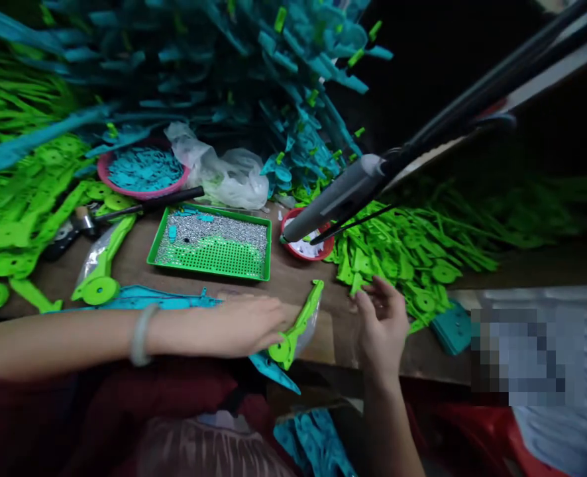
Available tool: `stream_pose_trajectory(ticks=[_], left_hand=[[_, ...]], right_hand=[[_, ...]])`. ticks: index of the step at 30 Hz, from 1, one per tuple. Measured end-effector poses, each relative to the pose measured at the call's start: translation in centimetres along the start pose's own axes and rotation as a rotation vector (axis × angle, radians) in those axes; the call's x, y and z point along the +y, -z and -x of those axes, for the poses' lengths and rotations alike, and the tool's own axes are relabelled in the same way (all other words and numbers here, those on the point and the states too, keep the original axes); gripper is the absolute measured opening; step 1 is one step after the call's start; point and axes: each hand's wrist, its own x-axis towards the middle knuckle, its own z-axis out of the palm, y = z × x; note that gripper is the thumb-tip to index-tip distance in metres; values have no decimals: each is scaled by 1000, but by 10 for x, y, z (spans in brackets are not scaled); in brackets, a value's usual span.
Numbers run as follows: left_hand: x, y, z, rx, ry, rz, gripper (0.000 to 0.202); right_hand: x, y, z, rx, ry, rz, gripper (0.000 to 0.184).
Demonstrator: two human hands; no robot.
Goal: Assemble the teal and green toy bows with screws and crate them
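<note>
My left hand (244, 324) lies palm down with its fingers stretched out over a long blue plastic part (149, 296), whose pointed end (281, 379) shows past the fingers. Its fingertips are beside the round end of a lime-green plastic part (301, 326) with a clear, blade-like piece along it; whether they touch is hard to tell. My right hand (381, 324) is raised at the near edge of a pile of lime-green parts (397, 252), thumb and fingers apart and slightly curled. Nothing is visible in it, though the fingers are partly blurred.
A green tray (150, 255) holds small metal pieces. Behind stand a pink bowl (105, 179) of blue pieces and a red bowl (327, 252) of white ones. A grey power screwdriver (333, 199) slants overhead. A hammer (149, 204) and blue parts (199, 59) lie beyond.
</note>
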Motion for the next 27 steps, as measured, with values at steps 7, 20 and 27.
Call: stream_pose_trajectory(ticks=[7,20,27], left_hand=[[-91,42,-6,-50,-296,-248,35],[-28,12,53,224,-242,-502,18],[9,-65,43,328,-380,-430,31]], right_hand=[[-65,-113,-68,-616,352,-458,48],[-89,-142,-25,-492,368,-685,42],[-46,-174,-2,-370,318,-630,28]])
